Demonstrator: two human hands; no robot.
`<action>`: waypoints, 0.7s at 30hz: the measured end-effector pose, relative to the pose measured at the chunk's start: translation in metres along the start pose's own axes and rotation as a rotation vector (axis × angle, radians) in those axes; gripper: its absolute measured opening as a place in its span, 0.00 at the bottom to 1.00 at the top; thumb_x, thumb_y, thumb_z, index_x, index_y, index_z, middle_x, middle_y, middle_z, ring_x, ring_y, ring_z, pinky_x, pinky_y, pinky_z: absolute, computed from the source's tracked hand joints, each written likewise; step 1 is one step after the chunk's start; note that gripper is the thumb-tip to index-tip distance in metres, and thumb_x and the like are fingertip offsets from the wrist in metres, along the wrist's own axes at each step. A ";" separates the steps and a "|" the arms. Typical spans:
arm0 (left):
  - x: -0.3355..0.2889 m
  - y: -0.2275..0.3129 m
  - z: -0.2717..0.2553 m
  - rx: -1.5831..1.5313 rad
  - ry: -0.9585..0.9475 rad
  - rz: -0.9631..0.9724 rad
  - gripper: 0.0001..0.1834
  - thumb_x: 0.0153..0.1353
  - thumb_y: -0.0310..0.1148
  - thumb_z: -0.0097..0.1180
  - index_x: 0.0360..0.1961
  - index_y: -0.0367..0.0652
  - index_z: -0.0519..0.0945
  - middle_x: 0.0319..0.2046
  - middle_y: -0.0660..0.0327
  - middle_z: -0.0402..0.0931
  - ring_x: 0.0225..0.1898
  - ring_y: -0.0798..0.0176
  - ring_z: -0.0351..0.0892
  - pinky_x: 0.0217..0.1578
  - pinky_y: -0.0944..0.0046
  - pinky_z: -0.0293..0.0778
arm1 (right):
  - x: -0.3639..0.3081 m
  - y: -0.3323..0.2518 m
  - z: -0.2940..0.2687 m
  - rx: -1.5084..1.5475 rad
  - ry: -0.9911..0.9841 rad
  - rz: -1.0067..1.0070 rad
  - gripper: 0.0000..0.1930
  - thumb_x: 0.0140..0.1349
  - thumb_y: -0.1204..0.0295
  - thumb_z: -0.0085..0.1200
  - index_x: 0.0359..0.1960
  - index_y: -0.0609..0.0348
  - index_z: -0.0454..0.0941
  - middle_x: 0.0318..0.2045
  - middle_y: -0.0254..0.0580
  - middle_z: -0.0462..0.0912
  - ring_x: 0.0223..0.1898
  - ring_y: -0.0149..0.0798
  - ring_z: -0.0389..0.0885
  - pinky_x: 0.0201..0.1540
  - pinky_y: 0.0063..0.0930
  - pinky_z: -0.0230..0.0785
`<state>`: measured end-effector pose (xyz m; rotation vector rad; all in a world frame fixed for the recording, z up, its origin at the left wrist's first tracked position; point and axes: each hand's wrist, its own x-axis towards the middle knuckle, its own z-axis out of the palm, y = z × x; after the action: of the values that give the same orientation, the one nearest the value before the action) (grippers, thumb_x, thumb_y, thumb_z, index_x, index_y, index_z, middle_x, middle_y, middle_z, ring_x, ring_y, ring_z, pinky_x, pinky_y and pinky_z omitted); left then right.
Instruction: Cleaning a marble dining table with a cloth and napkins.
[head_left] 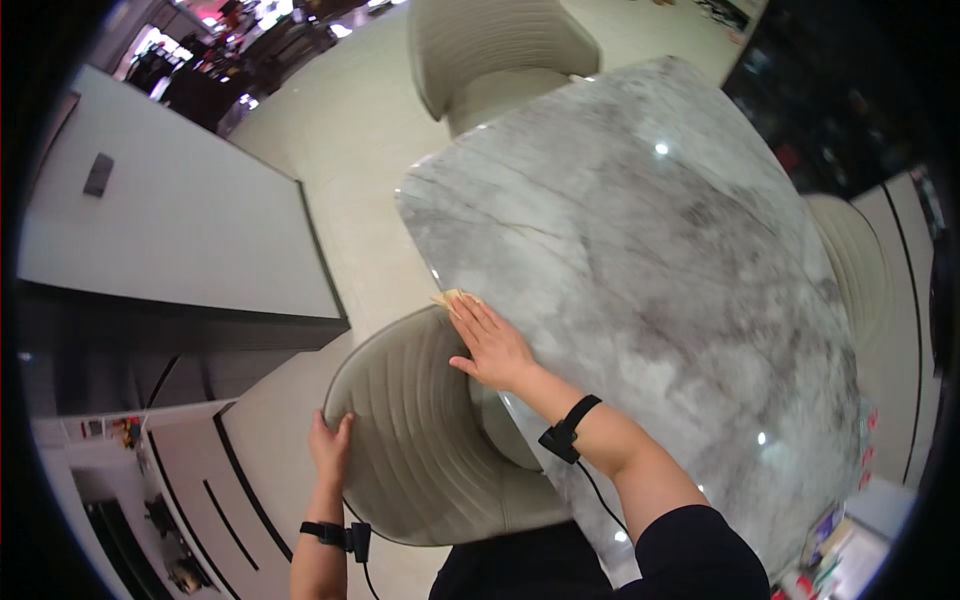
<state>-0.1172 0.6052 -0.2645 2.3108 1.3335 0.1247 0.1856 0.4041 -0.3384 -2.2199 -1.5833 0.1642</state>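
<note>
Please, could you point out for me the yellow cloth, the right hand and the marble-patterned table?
Yellow cloth (452, 295), head view: its visible edge.
Right hand (492, 347), head view: its back.
Marble-patterned table (650, 255), head view: its top.

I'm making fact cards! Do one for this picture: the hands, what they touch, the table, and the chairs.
Left hand: grips the outer edge of the nearest chair, a grey-beige padded one with curved ribs
Right hand: flat, fingers over a small pale-yellow cloth at the table's edge
Table: glossy, grey-and-white marbled top with rounded corners
Other chairs: a similar one beyond the table, another at its right
Wrists: black straps, each with a cable
</note>
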 end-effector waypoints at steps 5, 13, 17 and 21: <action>0.011 -0.016 0.002 0.015 0.063 0.114 0.35 0.56 0.44 0.66 0.58 0.30 0.69 0.52 0.38 0.74 0.53 0.40 0.75 0.53 0.52 0.70 | -0.133 -0.060 -0.004 -0.052 0.009 0.333 0.41 0.68 0.42 0.36 0.72 0.64 0.50 0.75 0.47 0.45 0.76 0.43 0.40 0.76 0.37 0.34; -0.045 0.046 0.014 0.362 0.411 0.763 0.37 0.61 0.46 0.61 0.67 0.42 0.64 0.69 0.47 0.56 0.69 0.43 0.56 0.65 0.46 0.56 | -0.349 -0.159 -0.003 -0.023 0.190 0.888 0.41 0.69 0.44 0.36 0.73 0.63 0.47 0.75 0.46 0.44 0.76 0.43 0.40 0.76 0.36 0.33; -0.157 0.083 0.060 0.238 -0.080 1.141 0.39 0.60 0.45 0.61 0.68 0.41 0.61 0.71 0.48 0.51 0.71 0.43 0.50 0.68 0.42 0.47 | -0.447 -0.196 -0.004 -0.077 0.242 1.161 0.41 0.69 0.42 0.35 0.73 0.61 0.46 0.75 0.45 0.44 0.76 0.43 0.40 0.76 0.36 0.34; -0.258 0.075 0.110 0.760 -0.538 1.153 0.57 0.47 0.51 0.71 0.71 0.39 0.53 0.72 0.48 0.50 0.72 0.46 0.48 0.70 0.44 0.44 | -0.567 -0.219 -0.008 -0.128 0.347 1.445 0.41 0.67 0.44 0.39 0.73 0.60 0.47 0.75 0.45 0.46 0.76 0.44 0.42 0.75 0.38 0.36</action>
<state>-0.1595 0.3193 -0.2909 3.0867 -0.3984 -0.6966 -0.2019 -0.0636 -0.3238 -2.8051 0.3864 0.0523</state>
